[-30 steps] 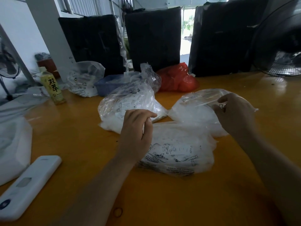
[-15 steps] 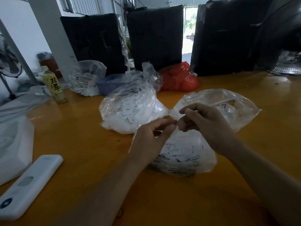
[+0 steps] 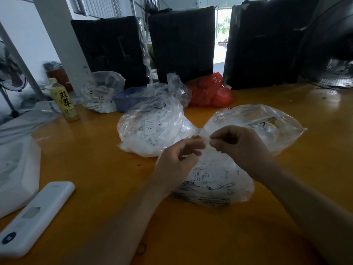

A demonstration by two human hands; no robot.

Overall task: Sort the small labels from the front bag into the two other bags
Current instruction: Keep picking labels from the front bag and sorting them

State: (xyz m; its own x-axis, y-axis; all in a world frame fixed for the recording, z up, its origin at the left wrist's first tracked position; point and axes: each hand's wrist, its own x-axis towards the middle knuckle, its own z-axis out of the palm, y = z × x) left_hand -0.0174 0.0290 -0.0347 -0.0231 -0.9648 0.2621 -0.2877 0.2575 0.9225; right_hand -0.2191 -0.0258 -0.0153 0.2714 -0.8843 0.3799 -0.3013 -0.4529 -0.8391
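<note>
The fingertips of the left hand [image 3: 178, 159] and of the right hand [image 3: 236, 145] meet in the air, just above the front bag [image 3: 215, 180]. The fingers of both hands are curled and narrow, thumb against forefinger. Between them there is something small and pale, perhaps one label, but it is too blurred to say for sure what they pinch or which hand holds it.

Directly under the fingers lies the front bag, clear plastic with printed text, full of small white labels. The left hand covers its left part.

Behind the fingers and to the left stands the left bag [image 3: 152, 131], also clear, packed with white labels [image 3: 150, 125]; one of them reads XXL. Behind the fingers and to the right lies the right bag [image 3: 267, 121], flatter and more transparent, with a yellow print near its top. The two bags nearly touch each other just beyond the fingertips.

All of this rests on an orange table [image 3: 95, 159]. Farther behind the left bag there is a blue tray [image 3: 127, 99], a red plastic bag [image 3: 210, 90] and one more clear bag [image 3: 101, 92]. Far to the left of the hands stands a yellow drink bottle [image 3: 64, 100]. Near the left forearm lies a white flat device [image 3: 36, 217], and beside it a white package [image 3: 17, 173]. At the back stand three big black wrapped bundles [image 3: 181, 43], and a fan [image 3: 336, 54] is on the far right.
</note>
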